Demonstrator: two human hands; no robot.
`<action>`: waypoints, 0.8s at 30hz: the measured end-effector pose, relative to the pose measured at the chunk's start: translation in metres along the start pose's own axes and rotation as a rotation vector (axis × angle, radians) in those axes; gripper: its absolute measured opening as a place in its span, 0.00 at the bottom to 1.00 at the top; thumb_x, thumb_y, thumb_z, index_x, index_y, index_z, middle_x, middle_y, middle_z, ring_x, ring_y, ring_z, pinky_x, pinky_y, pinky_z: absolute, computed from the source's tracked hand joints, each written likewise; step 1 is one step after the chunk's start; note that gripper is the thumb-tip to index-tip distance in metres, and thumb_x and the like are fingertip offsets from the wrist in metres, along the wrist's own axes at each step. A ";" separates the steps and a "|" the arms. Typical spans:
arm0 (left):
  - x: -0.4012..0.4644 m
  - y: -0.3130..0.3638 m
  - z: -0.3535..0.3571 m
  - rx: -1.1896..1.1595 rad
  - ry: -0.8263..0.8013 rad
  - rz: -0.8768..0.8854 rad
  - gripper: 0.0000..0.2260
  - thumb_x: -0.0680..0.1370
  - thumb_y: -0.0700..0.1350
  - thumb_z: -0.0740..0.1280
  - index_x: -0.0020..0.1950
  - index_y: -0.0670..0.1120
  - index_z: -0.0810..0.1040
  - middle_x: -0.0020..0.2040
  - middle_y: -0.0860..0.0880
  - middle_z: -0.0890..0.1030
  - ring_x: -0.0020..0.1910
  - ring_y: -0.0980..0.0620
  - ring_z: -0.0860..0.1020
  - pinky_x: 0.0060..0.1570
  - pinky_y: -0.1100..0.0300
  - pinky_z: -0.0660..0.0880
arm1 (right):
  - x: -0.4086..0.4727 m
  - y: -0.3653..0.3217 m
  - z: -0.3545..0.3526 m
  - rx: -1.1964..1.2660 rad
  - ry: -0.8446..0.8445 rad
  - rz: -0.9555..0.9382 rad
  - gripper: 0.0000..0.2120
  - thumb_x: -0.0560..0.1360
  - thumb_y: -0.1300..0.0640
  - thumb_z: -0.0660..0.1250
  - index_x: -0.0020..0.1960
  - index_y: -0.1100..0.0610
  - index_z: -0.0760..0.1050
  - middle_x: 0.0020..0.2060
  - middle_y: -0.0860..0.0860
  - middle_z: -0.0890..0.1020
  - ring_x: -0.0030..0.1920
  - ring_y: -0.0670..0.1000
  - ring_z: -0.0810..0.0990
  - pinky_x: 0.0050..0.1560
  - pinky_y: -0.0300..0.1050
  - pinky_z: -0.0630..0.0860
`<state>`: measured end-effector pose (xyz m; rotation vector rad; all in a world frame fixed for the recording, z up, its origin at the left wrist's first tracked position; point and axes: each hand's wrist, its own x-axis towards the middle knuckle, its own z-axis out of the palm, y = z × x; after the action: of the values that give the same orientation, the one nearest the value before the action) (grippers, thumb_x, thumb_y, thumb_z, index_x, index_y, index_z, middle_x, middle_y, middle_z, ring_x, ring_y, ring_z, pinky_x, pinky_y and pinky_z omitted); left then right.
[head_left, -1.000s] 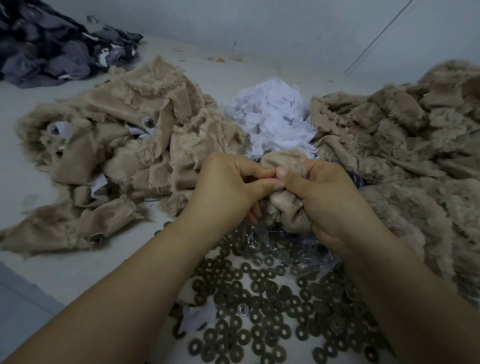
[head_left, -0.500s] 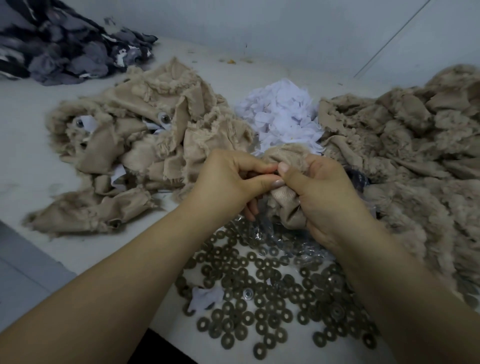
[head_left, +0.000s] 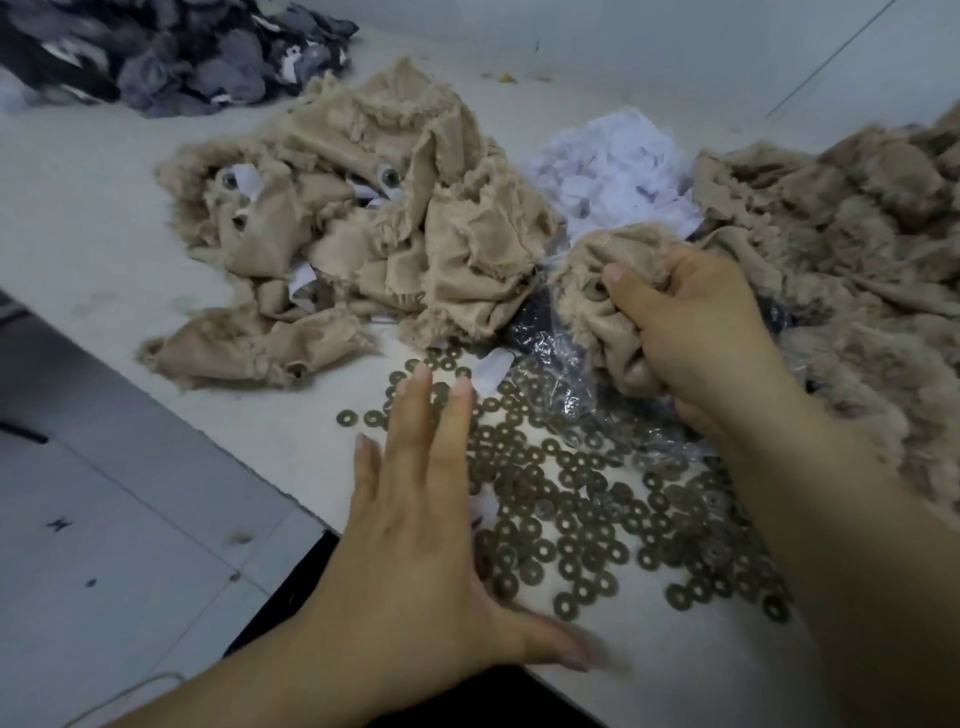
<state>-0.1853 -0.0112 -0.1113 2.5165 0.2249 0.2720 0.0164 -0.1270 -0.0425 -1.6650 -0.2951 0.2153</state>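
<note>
Here, left hand spreads beside table edge.

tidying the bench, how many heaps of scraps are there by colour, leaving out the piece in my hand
tan plush heaps: 2
dark grey heap: 1
white heap: 1
total: 4
</note>
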 end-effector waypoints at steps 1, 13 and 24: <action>-0.002 0.002 0.006 0.071 -0.022 0.004 0.69 0.49 0.84 0.63 0.74 0.59 0.25 0.75 0.56 0.24 0.75 0.55 0.27 0.73 0.34 0.42 | -0.001 0.000 0.001 0.001 0.000 0.006 0.07 0.80 0.55 0.67 0.51 0.59 0.78 0.32 0.60 0.80 0.20 0.48 0.70 0.26 0.38 0.69; 0.055 0.006 0.027 0.220 -0.054 -0.080 0.63 0.53 0.86 0.48 0.72 0.53 0.21 0.73 0.48 0.21 0.72 0.50 0.22 0.73 0.39 0.33 | 0.000 -0.001 -0.001 0.038 0.006 0.027 0.06 0.80 0.59 0.66 0.45 0.59 0.76 0.25 0.52 0.81 0.22 0.51 0.80 0.21 0.39 0.72; 0.061 -0.015 -0.003 0.191 0.143 -0.115 0.53 0.62 0.84 0.40 0.77 0.52 0.37 0.80 0.48 0.38 0.78 0.51 0.35 0.74 0.43 0.34 | 0.004 0.005 -0.004 -0.082 0.027 -0.001 0.07 0.79 0.57 0.69 0.47 0.61 0.79 0.39 0.65 0.84 0.32 0.57 0.80 0.33 0.59 0.79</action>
<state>-0.1287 0.0164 -0.1085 2.6621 0.4719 0.4010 0.0216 -0.1302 -0.0471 -1.7474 -0.2873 0.1819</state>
